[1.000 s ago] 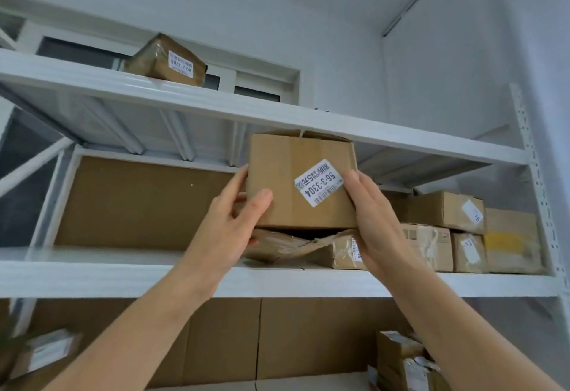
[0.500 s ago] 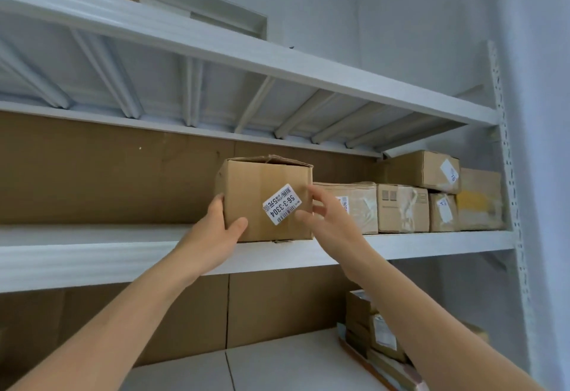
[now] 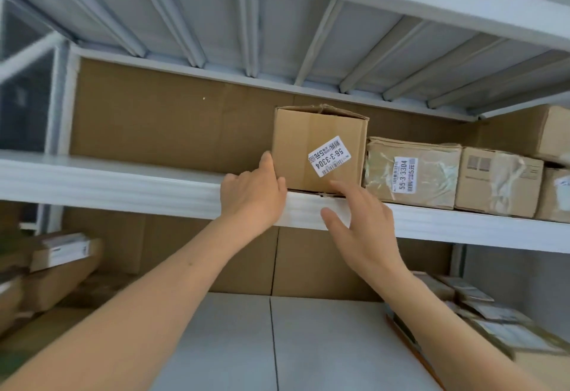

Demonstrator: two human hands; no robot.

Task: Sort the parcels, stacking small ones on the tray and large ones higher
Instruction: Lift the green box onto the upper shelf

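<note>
A tall brown cardboard parcel [image 3: 319, 147] with a white label reading 56-3-3304 stands upright on the white shelf [image 3: 123, 184], next to a row of taped parcels. My left hand [image 3: 253, 193] touches the parcel's lower left edge with straight fingers. My right hand [image 3: 357, 221] hovers just in front of the parcel's lower right corner, fingers spread and holding nothing.
To the right on the same shelf sit a taped parcel [image 3: 410, 171], another brown box [image 3: 496, 182] and a larger box [image 3: 530, 131] above. Small parcels [image 3: 493, 319] lie on the lower surface at right; more boxes [image 3: 58, 264] sit at lower left.
The parcel was carried in both hands, then set down on the shelf beside the row. My right hand has come off it; my left hand now only touches its edge.
</note>
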